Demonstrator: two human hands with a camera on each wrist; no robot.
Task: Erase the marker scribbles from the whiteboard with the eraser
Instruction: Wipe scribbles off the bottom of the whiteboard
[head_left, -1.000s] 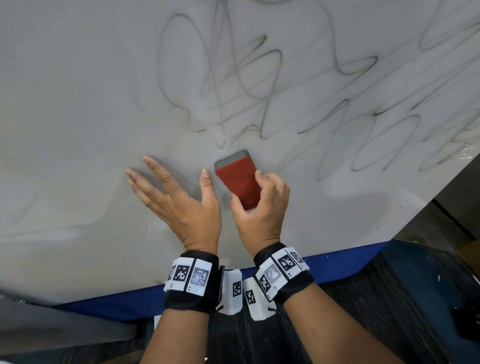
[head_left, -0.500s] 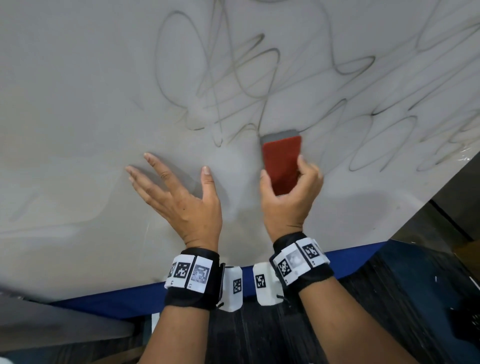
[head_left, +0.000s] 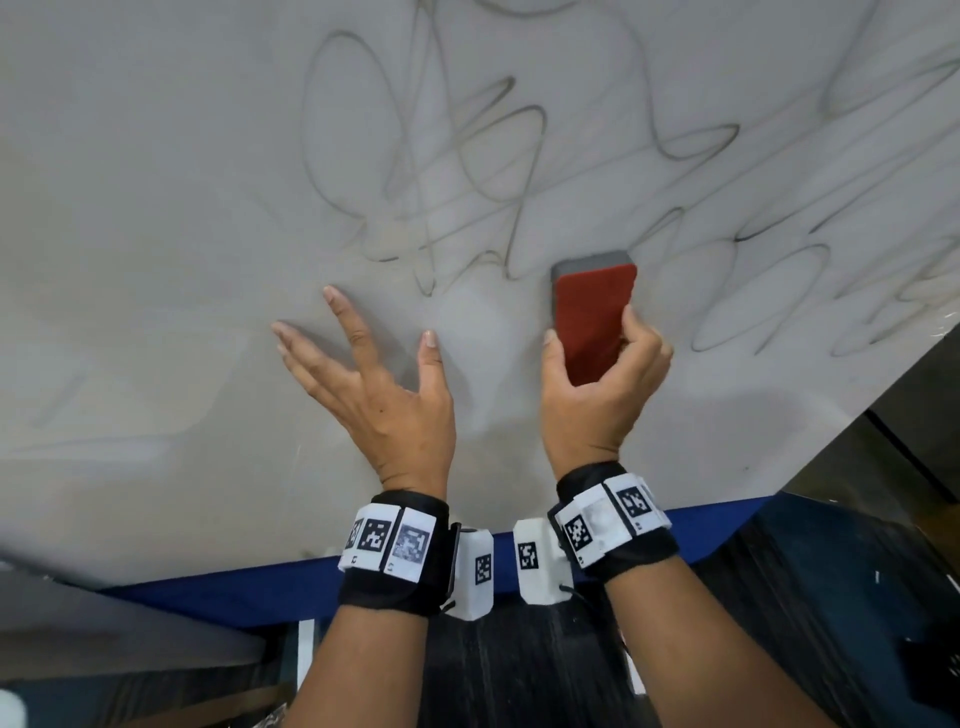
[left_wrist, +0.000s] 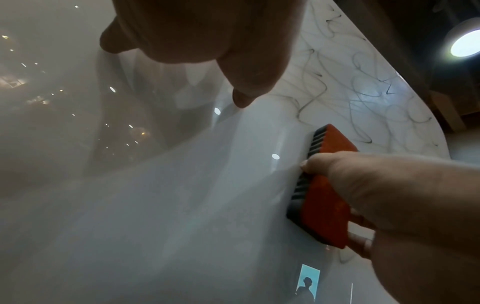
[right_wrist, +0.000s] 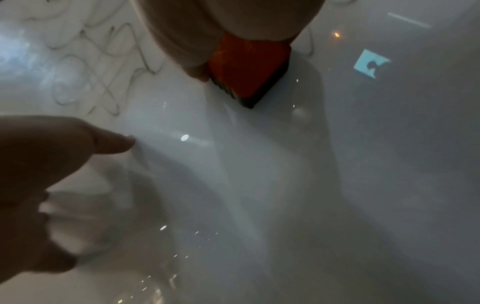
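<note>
Whiteboard (head_left: 156, 208): broad, pale, tilted away, blue strip (head_left: 208, 587) along the near edge. Scribbles (head_left: 467, 156): grey loops across the upper middle and right, faint, most of them not yet wiped; a clean patch just below them, between the two hands.

Left hand (head_left: 374, 395): flat against the board left of the clean patch, fingers spread wide and straight, holding nothing, in the same spot as a second ago. Looks like bracing.

Right hand (head_left: 597, 395): wrapped round the lower half of the eraser (head_left: 592, 317), thumb on one side, fingers on the other.

Eraser: red back outward, grey pad against the board, top edge touching the lowest loops. A second ago lower and left, beside the left thumb, tilted; now further right and upright. Meaning, probably: one stroke made along the scribbles' bottom fringe, little ink gone, bulk of the job ahead, up and to the right.
</note>
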